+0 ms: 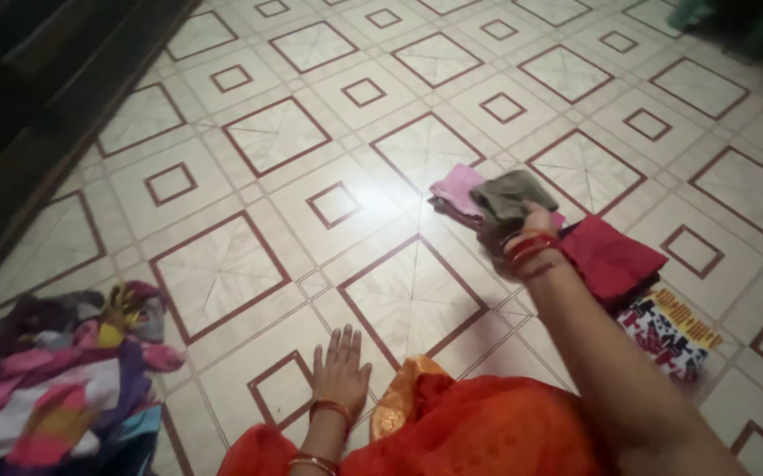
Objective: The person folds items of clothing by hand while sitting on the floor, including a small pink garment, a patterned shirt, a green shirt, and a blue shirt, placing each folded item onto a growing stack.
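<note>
While the left hand (341, 363) is lying flat on the tiled floor (249, 229), the right hand (531, 231) is gripping an olive cloth (507, 194).
A heap of mixed clothes (64, 379) is sitting far left; the left fingers are spreading, holding nothing; the olive cloth is hanging over a pink folded cloth (456, 187), with a red cloth (615, 256) and a patterned cloth (668, 330) lying stacked just right.

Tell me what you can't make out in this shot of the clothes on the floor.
- Right hand, head view: fingers hidden behind the olive cloth and the wrist; grip unclear.
- Heap of mixed clothes: cut off by the left and bottom edges, blurred.
- Patterned cloth: partly under the red folded cloth.
- Top right corner: dark, unreadable.
</note>
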